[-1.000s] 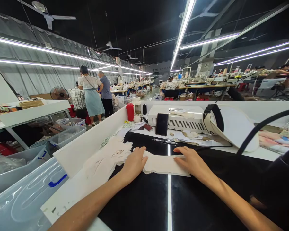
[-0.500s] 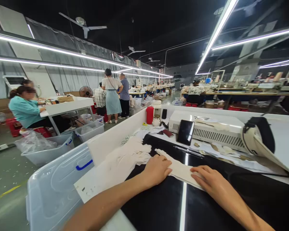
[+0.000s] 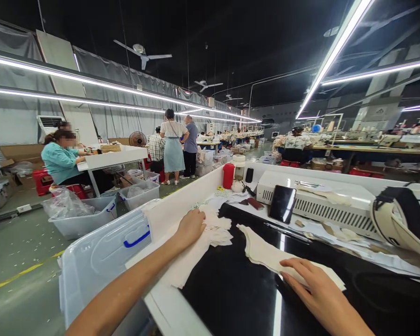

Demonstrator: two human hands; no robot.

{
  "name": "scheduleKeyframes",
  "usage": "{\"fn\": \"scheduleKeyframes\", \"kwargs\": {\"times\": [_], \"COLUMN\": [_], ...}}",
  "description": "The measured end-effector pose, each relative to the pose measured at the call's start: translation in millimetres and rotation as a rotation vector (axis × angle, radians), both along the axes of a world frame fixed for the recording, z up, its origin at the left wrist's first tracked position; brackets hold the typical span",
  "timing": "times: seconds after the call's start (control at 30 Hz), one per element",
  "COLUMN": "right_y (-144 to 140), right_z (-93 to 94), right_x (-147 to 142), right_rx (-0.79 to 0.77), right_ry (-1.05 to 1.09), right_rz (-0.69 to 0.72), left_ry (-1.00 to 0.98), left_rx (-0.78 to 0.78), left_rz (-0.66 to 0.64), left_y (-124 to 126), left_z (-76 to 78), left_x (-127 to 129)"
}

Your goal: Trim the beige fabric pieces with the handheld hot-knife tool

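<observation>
Cream cloth pieces lie on our black worktop (image 3: 231, 289); our right hand (image 3: 315, 291) rests flat and open on the near end of a long strip (image 3: 266, 252), fingers spread, pinching nothing. Our left hand (image 3: 191, 227) lies on the pile of cloth pieces (image 3: 210, 233) at the left edge, fingers curled down onto it, beside a clear plastic bin (image 3: 101, 261). Far behind stands a phone (image 3: 282, 203) against a white machine (image 3: 318, 198)

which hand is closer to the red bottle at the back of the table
Left. The left hand rests on the pile of white fabric pieces, below the red bottle. The right hand presses a single fabric piece, farther toward the table's near edge.
</observation>
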State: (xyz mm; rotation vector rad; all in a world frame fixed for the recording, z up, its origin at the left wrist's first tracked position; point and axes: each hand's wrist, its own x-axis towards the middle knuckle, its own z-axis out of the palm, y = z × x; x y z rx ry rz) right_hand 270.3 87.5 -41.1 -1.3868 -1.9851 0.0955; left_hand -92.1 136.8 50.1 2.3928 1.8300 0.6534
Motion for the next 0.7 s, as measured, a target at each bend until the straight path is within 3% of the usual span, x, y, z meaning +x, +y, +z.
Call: {"fn": "scheduleKeyframes", "kwargs": {"times": [0.2, 0.37, 0.53, 0.7], "right_y": [-11, -33, -52, -62], "right_z": [9.7, 21.9, 39.4, 58.5], "right_x": [-21, -41, -62, -94], "right_rx": [-0.103, -0.137, -0.268, -0.420], "right_ry": [-0.011, 0.075, 0.210, 0.549], "right_rz": [0.126, 0.149, 0.162, 0.180], "left_ry": [-0.140, -0.309, -0.500, -0.675], "left_rx": [-0.038, -0.050, 0.000, -0.104], "left_rz": [0.037, 0.004, -0.082, -0.263], "left_y": [4, 6, -7, -51], "left_z": [-12.6, -9.8, 9.8, 40.0], "left_x": [-23, -28, -29, -6]}}
